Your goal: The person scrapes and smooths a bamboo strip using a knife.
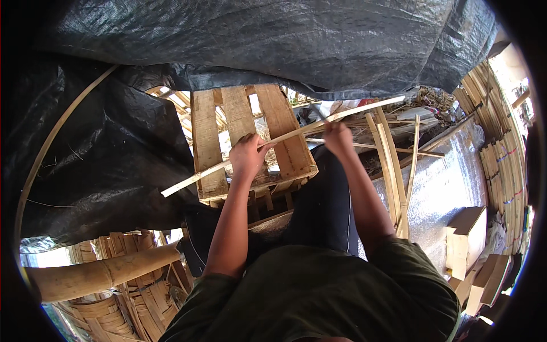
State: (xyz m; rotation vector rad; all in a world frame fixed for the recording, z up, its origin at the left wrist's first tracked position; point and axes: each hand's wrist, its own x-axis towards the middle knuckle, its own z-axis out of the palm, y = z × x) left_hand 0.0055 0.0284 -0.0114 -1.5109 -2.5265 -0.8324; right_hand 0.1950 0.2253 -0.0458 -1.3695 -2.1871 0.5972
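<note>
My left hand (246,155) is closed round a long pale bamboo strip (296,133), which slants from lower left to upper right. The strip passes over a slatted wooden crate (235,108) in front of me. My right hand (338,138) is closed in a fist just below the strip, to the right of the crate. From that fist a thin grey blade of a knife (318,114) points up and left across the strip. The blade is smeared and its handle is hidden in my fingers.
Several split bamboo strips (392,171) lean at my right, beside a silvery sheet (456,176). Cardboard boxes (466,242) stand at the lower right, near bundled strips (504,171). Black tarpaulin (273,45) hangs ahead. A thick bamboo pole (108,275) lies at the lower left.
</note>
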